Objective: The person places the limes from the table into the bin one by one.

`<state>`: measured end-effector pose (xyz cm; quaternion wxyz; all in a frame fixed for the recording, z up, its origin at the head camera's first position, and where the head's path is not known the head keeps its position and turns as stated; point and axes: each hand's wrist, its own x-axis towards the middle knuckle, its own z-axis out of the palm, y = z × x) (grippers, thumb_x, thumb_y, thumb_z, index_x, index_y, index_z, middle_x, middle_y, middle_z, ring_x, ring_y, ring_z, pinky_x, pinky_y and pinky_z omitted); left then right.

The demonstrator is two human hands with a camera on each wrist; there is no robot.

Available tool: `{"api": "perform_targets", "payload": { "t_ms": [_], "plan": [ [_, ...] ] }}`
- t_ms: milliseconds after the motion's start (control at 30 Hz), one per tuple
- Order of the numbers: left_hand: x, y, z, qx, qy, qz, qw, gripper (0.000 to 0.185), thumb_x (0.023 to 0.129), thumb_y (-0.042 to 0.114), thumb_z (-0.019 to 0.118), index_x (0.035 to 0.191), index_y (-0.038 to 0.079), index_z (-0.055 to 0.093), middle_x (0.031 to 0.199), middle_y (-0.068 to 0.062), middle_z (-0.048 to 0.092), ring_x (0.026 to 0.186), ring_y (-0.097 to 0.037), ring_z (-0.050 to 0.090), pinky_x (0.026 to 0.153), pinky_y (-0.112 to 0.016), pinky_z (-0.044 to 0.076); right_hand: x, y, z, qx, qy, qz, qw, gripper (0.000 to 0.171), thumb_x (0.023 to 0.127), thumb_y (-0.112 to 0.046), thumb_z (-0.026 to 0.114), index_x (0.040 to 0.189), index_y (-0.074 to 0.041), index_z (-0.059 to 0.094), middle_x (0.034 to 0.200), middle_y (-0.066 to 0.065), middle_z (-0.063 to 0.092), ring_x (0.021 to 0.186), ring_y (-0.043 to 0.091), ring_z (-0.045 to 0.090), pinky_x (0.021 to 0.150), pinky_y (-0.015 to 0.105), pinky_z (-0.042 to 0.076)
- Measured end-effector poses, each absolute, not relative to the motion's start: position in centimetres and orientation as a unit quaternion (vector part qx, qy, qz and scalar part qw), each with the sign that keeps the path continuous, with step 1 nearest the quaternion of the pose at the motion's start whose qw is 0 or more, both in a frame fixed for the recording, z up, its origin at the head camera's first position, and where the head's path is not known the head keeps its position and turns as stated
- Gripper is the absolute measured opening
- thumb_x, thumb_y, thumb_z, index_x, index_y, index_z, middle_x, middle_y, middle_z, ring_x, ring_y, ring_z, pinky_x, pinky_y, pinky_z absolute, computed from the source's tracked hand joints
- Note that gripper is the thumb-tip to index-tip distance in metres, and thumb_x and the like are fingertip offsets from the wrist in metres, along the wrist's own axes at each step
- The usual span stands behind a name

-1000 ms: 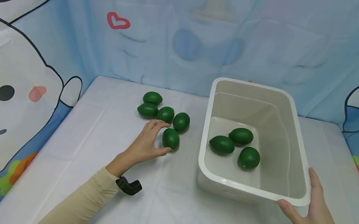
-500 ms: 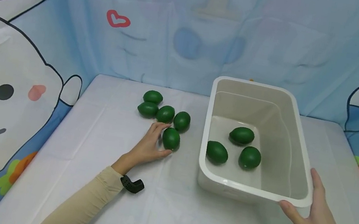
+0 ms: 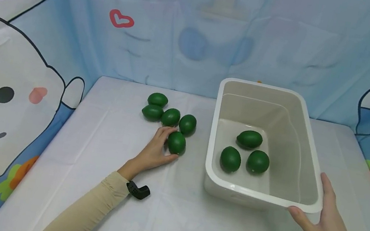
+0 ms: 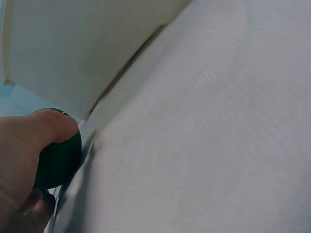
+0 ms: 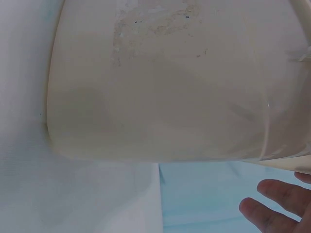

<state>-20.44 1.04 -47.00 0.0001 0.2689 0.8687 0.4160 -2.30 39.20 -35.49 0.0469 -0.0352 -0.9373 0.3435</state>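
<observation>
In the head view my left hand (image 3: 154, 152) holds a lime (image 3: 177, 143) on the table, with the thumb at its near side and the fingers at its far side. The left wrist view has the thumb laid over this dark green lime (image 4: 60, 162). Several more limes (image 3: 171, 117) lie grouped just beyond. My right hand (image 3: 329, 225) touches the near right corner of a cream plastic bin (image 3: 260, 193), thumb on the front rim and straight fingers along the right side. Inside the bin are three limes (image 3: 249, 140). Fingers (image 5: 279, 194) show past the bin's wall in the right wrist view.
The bin stands right of the loose limes on a white cloth-covered table (image 3: 168, 222). A light blue printed curtain (image 3: 166, 48) hangs behind the table and along the sides. A black band piece (image 3: 138, 191) sits at the left wrist.
My left thumb and fingers have drawn in round the near lime. In the bin, the leftmost lime has rolled and turned, ending beside the others. The right hand stays at the corner.
</observation>
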Motion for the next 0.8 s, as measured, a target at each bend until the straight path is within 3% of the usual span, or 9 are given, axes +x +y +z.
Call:
{"api": "perform_targets", "payload": {
  "t_ms": [333, 800],
  "plan": [
    [-20.42, 1.47, -47.14, 0.277, 0.872, 0.403, -0.002, 0.077, 0.078, 0.020, 0.078, 0.142, 0.014, 0.036, 0.145, -0.014, 0.027, 0.135, -0.028, 0.037, 0.108, -0.044, 0.038, -2.20, 39.31, -35.45, -0.035, -0.938, 0.342, 0.052, 0.113, 0.084, -0.022, 0.073, 0.150, -0.031, -0.018, 0.149, 0.032, 0.015, 0.112, 0.055, 0.034, 0.073, 0.077, 0.031],
    [-20.48, 1.93, -46.96, 0.272, 0.872, 0.407, -0.003, 0.073, 0.078, 0.018, 0.078, 0.140, 0.013, 0.041, 0.144, -0.014, 0.030, 0.132, -0.028, 0.041, 0.106, -0.042, 0.040, -2.28, 39.18, -35.32, -0.027, -0.937, 0.346, 0.051, 0.114, 0.083, -0.022, 0.074, 0.149, -0.032, -0.018, 0.147, 0.032, 0.018, 0.110, 0.053, 0.036, 0.074, 0.075, 0.032]
  ]
}}
